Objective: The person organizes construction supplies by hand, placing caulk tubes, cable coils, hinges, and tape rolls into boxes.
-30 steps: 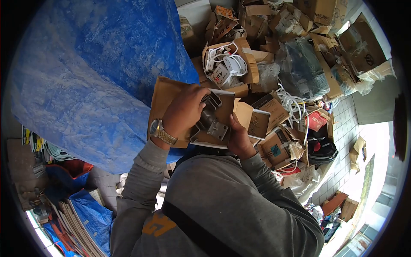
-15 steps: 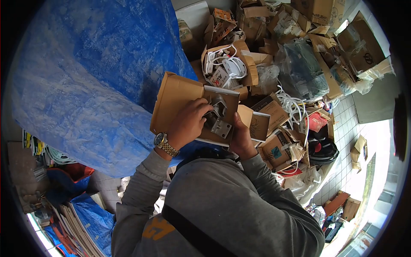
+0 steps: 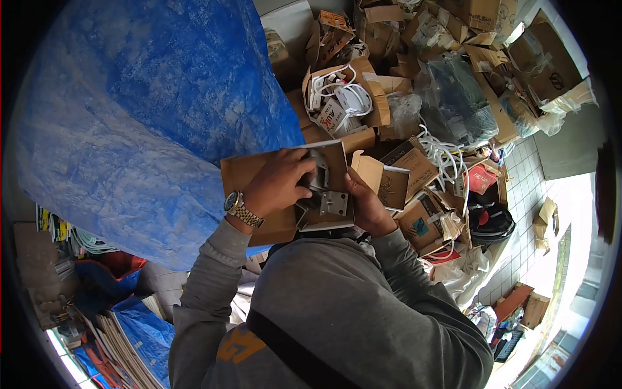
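A small open cardboard box (image 3: 278,230) is held up in front of my chest, its lid folded out to the left. Inside lie grey metal brackets; one metal bracket (image 3: 334,203) shows a flat plate with holes. My left hand (image 3: 275,183), with a watch on its wrist, reaches in over the lid. Its fingers and thumb close around the upper metal part, partly hiding it. My right hand (image 3: 370,206) grips the right wall of the box, thumb on the near side and the other fingers mostly hidden.
A blue tarpaulin (image 3: 162,117) covers a large bulk on the left. Beyond the box stands a carton with white cables (image 3: 348,100). More cartons, a plastic-wrapped dark case (image 3: 457,100) and a white cable bundle (image 3: 444,152) crowd the right. Boards (image 3: 120,347) lean at lower left.
The box has shifted slightly left and down, and its lid has tipped lower. My left hand has moved with it, its fingers closer around the metal part.
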The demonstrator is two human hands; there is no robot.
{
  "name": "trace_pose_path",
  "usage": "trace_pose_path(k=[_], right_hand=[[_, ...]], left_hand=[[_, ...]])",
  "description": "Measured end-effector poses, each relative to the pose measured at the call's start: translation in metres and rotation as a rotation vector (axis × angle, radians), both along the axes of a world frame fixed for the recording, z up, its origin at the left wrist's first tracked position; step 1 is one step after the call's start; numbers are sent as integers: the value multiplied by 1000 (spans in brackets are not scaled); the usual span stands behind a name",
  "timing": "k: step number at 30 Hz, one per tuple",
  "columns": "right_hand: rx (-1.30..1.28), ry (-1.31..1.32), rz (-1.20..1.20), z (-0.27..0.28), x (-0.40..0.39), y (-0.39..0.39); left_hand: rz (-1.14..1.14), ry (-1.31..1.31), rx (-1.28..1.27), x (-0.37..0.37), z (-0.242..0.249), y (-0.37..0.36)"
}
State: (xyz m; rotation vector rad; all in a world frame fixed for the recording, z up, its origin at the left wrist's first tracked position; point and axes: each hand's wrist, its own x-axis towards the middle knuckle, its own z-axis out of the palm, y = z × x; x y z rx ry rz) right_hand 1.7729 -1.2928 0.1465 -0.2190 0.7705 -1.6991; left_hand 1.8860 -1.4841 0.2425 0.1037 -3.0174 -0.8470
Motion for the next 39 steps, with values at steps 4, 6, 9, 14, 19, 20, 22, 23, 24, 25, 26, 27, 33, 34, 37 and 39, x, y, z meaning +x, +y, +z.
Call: trace_pose_path(k=[4, 6, 9, 14, 19, 20, 22, 23, 24, 25, 26, 27, 33, 34, 37, 39], right_hand=[[73, -21, 38, -9, 5, 1], [58, -46, 51, -12, 6, -1], [64, -66, 54, -14, 11, -1], [92, -45, 67, -1, 13, -2], [84, -57, 59, 2, 13, -5], [85, -56, 60, -1, 15, -5], [26, -97, 37, -8, 18, -8], [24, -95, 39, -7, 18, -9], [47, -109, 25, -5, 17, -8], [72, -125, 10, -4, 17, -7], [73, -126, 8, -5, 15, -7], [39, -115, 11, -5, 13, -7], [-40, -68, 12, -9, 8, -8], [-16, -44, 19, -8, 7, -6], [50, 39, 12, -6, 8, -4], [36, 48, 21, -3, 6, -4]], left_hand=[[73, -42, -10, 1, -13, 0], [90, 70, -24, 2, -18, 1], [176, 8, 30, 0, -21, 10], [151, -27, -110, 2, -21, 10], [206, 157, -350, 0, -27, 17], [225, 170, -415, 1, -28, 19], [228, 163, -346, 3, -23, 28], [227, 156, -275, 4, -19, 31], [227, 156, -275, 4, -16, 30], [224, 125, -161, 4, -13, 30], [221, 94, -47, 5, -11, 29], [219, 93, -45, 5, -9, 26], [121, 201, -153, -1, 6, 20], [106, 91, -71, -1, 6, 17], [51, -13, -14, -2, 7, 7], [11, -12, -44, -2, 8, 6]])
